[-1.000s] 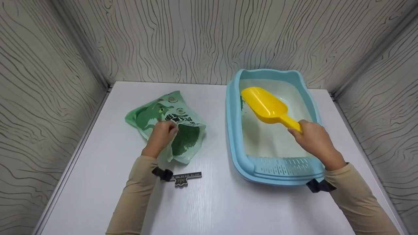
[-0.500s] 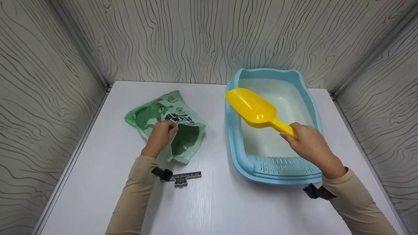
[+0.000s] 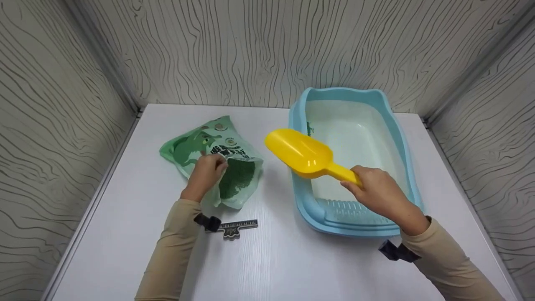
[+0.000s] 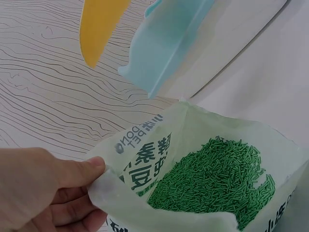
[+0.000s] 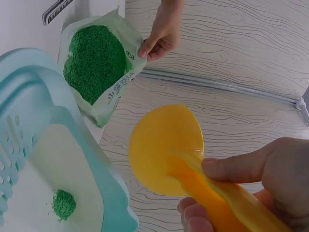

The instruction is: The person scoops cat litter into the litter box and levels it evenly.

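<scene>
My left hand point(image 3: 207, 172) pinches the rim of an opened pale green bag point(image 3: 196, 144) lying on the table. Green pellets point(image 4: 212, 176) fill the bag's mouth, seen clearly in the left wrist view. In my right hand point(image 3: 378, 190) is the handle of a yellow scoop point(image 3: 299, 152), held above the left rim of a light blue litter box point(image 3: 304, 190). No pellets show in the scoop's bowl in the head view. A small pile of green pellets point(image 5: 63, 204) lies on the box floor in the right wrist view; the scoop mostly hides it from the head.
A dark flat clip point(image 3: 232, 228) lies on the white table point(image 3: 267, 267) in front of the bag. Wood-patterned walls point(image 3: 267, 50) stand behind and at both sides. The box has a slotted step point(image 3: 349, 211) at its near end.
The right hand has carried the yellow scoop left and toward the person, from over the box's inside to past its left rim. The left hand and bag have stayed put.
</scene>
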Available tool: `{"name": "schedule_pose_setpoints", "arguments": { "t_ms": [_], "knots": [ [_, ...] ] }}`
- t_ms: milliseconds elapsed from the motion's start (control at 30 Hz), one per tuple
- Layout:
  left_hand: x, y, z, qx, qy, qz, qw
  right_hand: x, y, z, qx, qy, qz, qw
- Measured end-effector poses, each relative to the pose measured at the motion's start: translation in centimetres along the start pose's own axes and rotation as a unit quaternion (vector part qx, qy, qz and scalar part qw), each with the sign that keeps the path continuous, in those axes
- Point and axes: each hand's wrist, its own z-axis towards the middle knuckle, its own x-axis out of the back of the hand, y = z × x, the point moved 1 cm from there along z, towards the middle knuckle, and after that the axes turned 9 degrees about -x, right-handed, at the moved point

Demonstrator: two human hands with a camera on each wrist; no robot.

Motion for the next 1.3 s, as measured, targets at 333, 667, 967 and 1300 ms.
{"name": "schedule_pose_setpoints", "arguments": {
  "t_ms": [333, 667, 967, 1300],
  "knots": [
    [0.0, -0.1, 0.0, -0.004, -0.001, 0.002, 1.0, -1.2, -1.4, -0.1, 0.011, -0.029, 0.001, 1.0],
    [0.1, 0.1, 0.0, 0.007, -0.005, 0.006, 0.9999, -2.7, -2.4, -0.2, 0.039, -0.042, -0.01, 0.998],
    [0.0, 0.1, -0.1, 0.006, -0.003, 0.01, 0.9999, -4.3, -3.4, -0.1, 0.069, -0.051, -0.016, 0.996],
    [0.0, 0.1, -0.1, -0.01, 0.003, 0.012, 0.9999, -6.5, -4.4, 0.2, 0.082, -0.07, -0.036, 0.994]
  ]
}}
